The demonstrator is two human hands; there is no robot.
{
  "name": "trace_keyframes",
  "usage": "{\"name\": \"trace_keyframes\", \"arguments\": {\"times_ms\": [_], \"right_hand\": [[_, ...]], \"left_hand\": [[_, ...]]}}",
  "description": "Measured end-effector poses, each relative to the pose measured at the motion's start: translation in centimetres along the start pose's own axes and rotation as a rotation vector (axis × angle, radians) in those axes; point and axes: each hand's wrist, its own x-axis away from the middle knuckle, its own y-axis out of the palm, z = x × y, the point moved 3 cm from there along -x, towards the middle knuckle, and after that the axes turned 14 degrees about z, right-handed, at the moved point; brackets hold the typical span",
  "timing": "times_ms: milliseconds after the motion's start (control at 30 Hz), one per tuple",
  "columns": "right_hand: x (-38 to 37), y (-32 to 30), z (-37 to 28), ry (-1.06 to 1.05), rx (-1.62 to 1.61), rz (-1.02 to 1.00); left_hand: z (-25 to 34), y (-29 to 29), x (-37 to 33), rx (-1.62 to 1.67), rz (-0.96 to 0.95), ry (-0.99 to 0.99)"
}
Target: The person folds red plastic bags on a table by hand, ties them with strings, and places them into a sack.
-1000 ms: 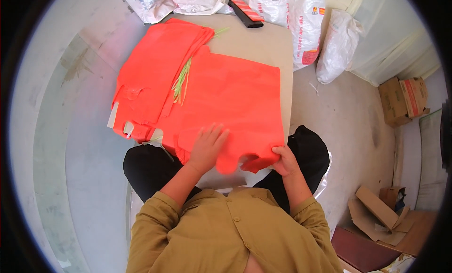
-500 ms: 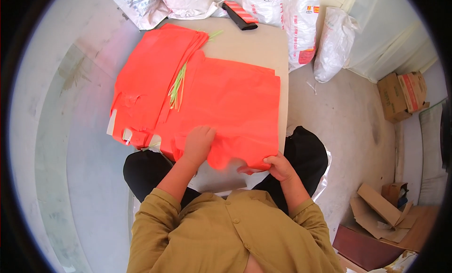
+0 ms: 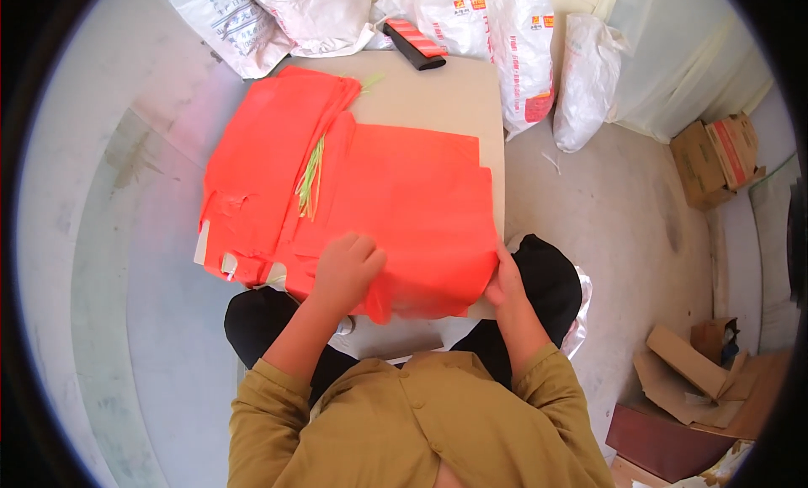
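Note:
A flat red fabric piece (image 3: 421, 185) lies on the board in front of me, its near edge crumpled and hanging in a fold. My left hand (image 3: 347, 271) is closed at that near edge, the cloth bunched beside its curled fingers. At the right edge, my right hand (image 3: 507, 279) grips the fabric, with some fingers hidden beneath. To the left is a stack of red fabric pieces (image 3: 269, 143), with cut-out holes near its lower end. A bundle of yellow-green strips (image 3: 310, 181) rests between the stack and the flat piece.
The tan board (image 3: 438, 88) lies over my knees. Beyond it are a black and red-striped roll (image 3: 414, 46) and several white sacks (image 3: 522, 58). Cardboard boxes (image 3: 715, 164) stand at the far right; opened cardboard (image 3: 686, 370) lies at the near right.
My right hand has shifted up along the fabric's right edge. The near right corner has been drawn in, and the top layer has slid slightly. My left hand stays near the same spot.

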Motion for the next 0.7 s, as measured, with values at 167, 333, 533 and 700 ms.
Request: {"name": "trace_keyframes", "arguments": {"times_ms": [167, 333, 533, 700], "right_hand": [[-0.9, -0.5, -2.2, -0.335, 0.269, 0.218], [-2.2, -1.0, -1.6, -0.637, 0.661, 0.0], [-1.5, -0.6, -1.7, -0.9, 1.025, 0.08], [3.9, 0.5, -5.6, -1.259, 0.917, 0.123]], "left_hand": [[0.4, -1.5, 0.7, 0.06, 0.029, -0.026], [0.0, -2.6, 1.5, 0.083, 0.1, -0.149], [0.6, -4.5, 1.1, 0.125, 0.137, -0.221], [1.8, -5.3, 1.5, 0.133, 0.125, -0.248]]}}
